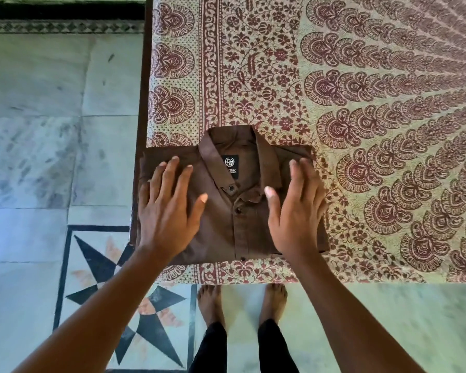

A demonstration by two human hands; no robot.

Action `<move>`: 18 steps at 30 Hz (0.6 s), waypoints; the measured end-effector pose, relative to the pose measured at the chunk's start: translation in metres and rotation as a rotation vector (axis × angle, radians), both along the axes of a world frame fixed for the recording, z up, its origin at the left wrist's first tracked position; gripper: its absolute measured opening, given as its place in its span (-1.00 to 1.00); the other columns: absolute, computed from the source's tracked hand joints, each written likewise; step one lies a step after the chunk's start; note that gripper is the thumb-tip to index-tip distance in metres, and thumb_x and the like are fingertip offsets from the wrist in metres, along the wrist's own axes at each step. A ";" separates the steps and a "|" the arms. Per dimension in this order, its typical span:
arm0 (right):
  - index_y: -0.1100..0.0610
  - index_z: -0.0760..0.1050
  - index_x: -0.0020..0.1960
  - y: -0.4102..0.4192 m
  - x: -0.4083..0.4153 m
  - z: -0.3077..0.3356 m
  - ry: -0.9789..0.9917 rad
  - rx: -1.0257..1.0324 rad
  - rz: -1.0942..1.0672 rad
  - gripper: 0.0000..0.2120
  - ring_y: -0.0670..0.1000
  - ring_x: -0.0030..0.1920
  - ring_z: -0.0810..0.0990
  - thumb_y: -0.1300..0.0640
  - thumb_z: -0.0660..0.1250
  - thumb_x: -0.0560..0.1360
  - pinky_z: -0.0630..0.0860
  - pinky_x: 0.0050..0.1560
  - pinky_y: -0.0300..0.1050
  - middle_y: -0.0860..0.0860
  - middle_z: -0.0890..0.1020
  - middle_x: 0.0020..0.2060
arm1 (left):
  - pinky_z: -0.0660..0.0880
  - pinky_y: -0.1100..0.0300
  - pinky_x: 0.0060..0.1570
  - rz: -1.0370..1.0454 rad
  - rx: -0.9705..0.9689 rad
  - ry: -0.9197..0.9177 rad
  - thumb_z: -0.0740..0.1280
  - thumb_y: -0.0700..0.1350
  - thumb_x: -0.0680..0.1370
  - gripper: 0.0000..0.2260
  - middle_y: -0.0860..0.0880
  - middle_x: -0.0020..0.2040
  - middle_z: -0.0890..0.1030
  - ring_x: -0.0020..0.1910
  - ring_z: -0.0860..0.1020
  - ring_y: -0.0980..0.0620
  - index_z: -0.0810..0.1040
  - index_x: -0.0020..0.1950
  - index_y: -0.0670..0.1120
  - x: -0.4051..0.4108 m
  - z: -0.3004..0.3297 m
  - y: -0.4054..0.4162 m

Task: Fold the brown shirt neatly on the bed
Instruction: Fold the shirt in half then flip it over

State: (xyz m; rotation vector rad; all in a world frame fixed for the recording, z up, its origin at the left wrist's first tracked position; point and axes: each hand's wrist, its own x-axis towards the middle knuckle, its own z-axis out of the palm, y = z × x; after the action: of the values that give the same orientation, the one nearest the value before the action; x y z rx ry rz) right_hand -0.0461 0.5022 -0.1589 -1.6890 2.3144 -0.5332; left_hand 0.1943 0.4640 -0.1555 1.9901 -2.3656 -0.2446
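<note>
The brown shirt lies folded into a tidy rectangle at the near left corner of the bed, on the patterned bedspread. Its left edge reaches right to the bed's side, perhaps a little past it. The left hand lies flat on the shirt's left half, fingers straight and spread, holding nothing. The right hand hovers or presses on the right half, its grip just as wide and empty; it looks a bit blurred, so I cannot tell whether it touches.

The risk I see is the edge: a firm smoothing stroke to the left could push the bundle off the bed toward the floor, or drag the top layer and loosen the fold underneath.

The collar points away from the person, button line running straight toward them. The folded shape is nearly square, slightly wider across.
</note>
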 end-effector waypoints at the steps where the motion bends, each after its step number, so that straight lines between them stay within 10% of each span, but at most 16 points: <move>1: 0.11 0.16 0.64 0.007 0.001 -0.009 0.010 0.078 0.048 -0.32 0.20 0.60 0.18 -0.27 0.11 0.67 0.30 0.40 0.28 0.10 0.18 0.63 | 0.18 -0.21 0.52 0.005 0.055 -0.039 0.12 0.27 0.64 -0.40 -0.10 0.66 0.12 0.62 0.12 -0.20 0.22 0.62 0.03 0.005 -0.009 0.001; 7: 0.01 -0.07 0.70 0.014 -0.031 -0.042 0.233 0.303 0.170 -0.18 0.15 0.68 -0.01 -0.46 -0.17 0.60 0.15 0.55 0.36 -0.01 -0.04 0.69 | 0.06 -0.32 0.56 -0.026 0.136 -0.063 0.02 0.41 0.59 -0.30 -0.04 0.69 -0.16 0.66 -0.12 -0.22 -0.05 0.67 0.19 0.024 -0.038 -0.006; 18: 0.16 -0.09 0.69 0.050 0.010 -0.016 0.144 0.245 0.209 -0.06 0.18 0.67 -0.17 -0.47 0.01 0.59 -0.08 0.60 0.33 0.12 -0.14 0.68 | 0.05 -0.23 0.58 0.014 0.102 -0.119 0.06 0.34 0.63 -0.29 -0.07 0.70 -0.10 0.67 -0.08 -0.16 0.04 0.68 0.02 0.004 -0.025 0.049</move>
State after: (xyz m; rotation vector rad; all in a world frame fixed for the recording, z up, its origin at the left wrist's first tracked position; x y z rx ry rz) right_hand -0.0365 0.5523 -0.1753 -1.8683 2.1544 -0.0861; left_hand 0.1981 0.5127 -0.1810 2.1223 -2.4551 -0.2582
